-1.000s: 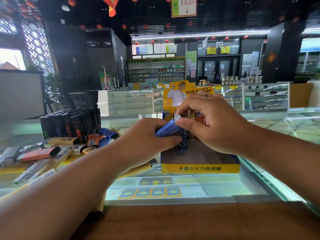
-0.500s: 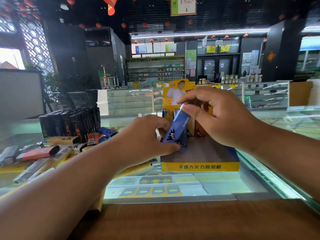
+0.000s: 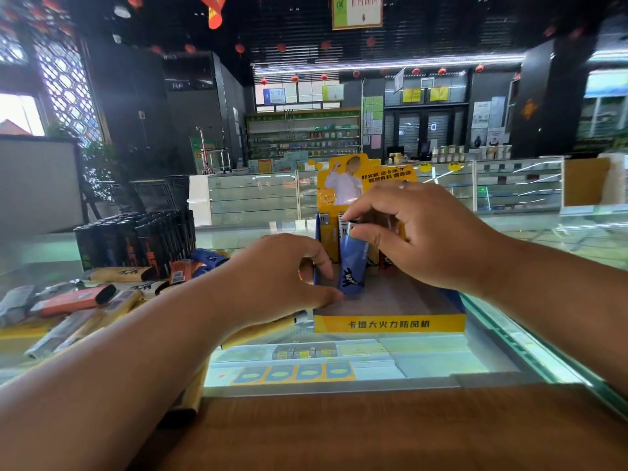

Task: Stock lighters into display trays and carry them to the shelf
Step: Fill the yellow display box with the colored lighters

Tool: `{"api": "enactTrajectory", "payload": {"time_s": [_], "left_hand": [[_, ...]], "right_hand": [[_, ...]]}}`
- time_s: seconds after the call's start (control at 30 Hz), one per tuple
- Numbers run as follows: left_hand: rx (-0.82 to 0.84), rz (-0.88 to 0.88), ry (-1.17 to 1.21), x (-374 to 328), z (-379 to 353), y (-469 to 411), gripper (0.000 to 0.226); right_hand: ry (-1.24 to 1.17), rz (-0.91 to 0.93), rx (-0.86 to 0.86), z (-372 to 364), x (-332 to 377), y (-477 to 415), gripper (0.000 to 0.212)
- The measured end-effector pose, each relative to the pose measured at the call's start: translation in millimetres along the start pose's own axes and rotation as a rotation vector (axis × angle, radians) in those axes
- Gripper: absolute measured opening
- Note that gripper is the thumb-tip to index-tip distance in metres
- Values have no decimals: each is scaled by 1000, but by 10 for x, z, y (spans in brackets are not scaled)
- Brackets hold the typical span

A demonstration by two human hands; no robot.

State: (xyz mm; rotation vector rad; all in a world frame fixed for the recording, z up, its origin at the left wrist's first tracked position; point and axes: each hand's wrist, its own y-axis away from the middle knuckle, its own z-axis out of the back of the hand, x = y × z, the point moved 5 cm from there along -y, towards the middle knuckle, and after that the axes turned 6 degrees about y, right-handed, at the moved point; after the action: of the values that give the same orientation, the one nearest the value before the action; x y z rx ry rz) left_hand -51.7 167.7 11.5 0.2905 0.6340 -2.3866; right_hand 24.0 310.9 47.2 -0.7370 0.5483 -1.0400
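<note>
Glass-topped table (image 3: 482,355) with a wooden near edge, spanning the foreground; packets (image 3: 306,351) visible under the glass.

On the table, centre: yellow-fronted display tray (image 3: 389,323), open at the top, with a tall yellow backing card (image 3: 343,185) at its rear and a row of lighters (image 3: 327,236) standing upright against that card; tray floor in front of the row mostly bare.

On the table, left: block of black lighters (image 3: 136,237), upright and tightly packed; in front of it, a loose heap of lighters (image 3: 78,300) in orange, yellow, grey and blue, lying flat.

Person's right hand (image 3: 424,239), with a ring (image 3: 402,184) on one finger, above the rear of the tray; thumb and forefinger pinching the top of a blue lighter (image 3: 353,263).

Person's left hand (image 3: 282,277) at the tray's left wall, fingers curled, thumb tip touching the foot of the blue lighter; unclear whether gripping anything.

Blue lighter inside the tray, rear left, slightly tilted, foot on the tray floor just in front of the standing row.
</note>
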Motion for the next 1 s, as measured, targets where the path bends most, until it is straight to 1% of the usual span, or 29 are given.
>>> {"api": "enactTrajectory", "payload": {"time_s": [0.4, 0.5, 0.57, 0.63, 0.73, 0.87, 0.93, 1.0], "left_hand": [[34, -10, 31, 10, -18, -21, 17], [26, -1, 33, 8, -14, -16, 18], [18, -2, 47, 11, -4, -13, 18], [16, -8, 66, 7, 10, -4, 17], [12, -23, 103, 6, 48, 13, 14], [-58, -26, 139, 33, 159, 32, 13], [-107, -11, 112, 51, 231, 51, 14], [-109, -10, 26, 43, 284, 72, 14]], "right_hand": [[-2, -36, 58, -19, -68, -19, 18], [10, -72, 116, -68, -89, 0, 27], [67, -79, 136, -94, -89, 13, 31], [131, -58, 123, -100, -76, 19, 32], [149, -78, 119, -102, -46, 27, 33], [228, -100, 86, -109, 6, 18, 46], [224, -103, 73, -111, 57, 13, 48], [231, -84, 69, -121, 126, 14, 52]]}}
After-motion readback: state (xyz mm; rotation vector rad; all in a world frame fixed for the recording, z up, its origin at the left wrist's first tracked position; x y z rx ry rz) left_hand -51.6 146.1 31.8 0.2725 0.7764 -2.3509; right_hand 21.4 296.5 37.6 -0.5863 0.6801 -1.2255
